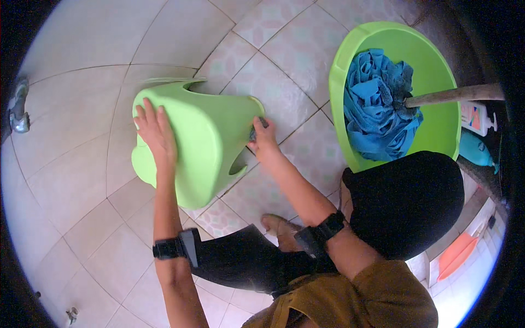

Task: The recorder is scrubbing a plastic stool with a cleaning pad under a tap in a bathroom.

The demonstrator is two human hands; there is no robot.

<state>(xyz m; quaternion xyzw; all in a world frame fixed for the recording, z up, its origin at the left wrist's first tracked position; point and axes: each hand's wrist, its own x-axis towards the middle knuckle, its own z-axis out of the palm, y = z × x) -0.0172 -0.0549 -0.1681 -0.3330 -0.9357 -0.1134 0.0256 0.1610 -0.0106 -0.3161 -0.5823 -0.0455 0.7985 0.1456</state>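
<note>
Lime-green moulded plastic stool (202,145), tipped on its side on the pale tiled floor (71,180), lies with its long axis running from the seat at lower left to the leg openings at upper right. Left hand (157,134) rests flat on the stool's outer wall, fingers extended and slightly spread, steadying it. Right hand (263,139) meets the stool's right edge, fingers curled together around a small dark scrubbing pad (256,131) pressed against the rim; the stool lies directly to the left of these fingers. Both hands touch it, the left over the body, the right at the leg end. To the right stands a lime-green round plastic basin (437,71) holding a blue strip mop (377,104) with a wooden handle (459,94). Beyond the basin's right rim lie a white bottle with an orange and blue label (477,117) and a teal bottle (474,150).
</note>
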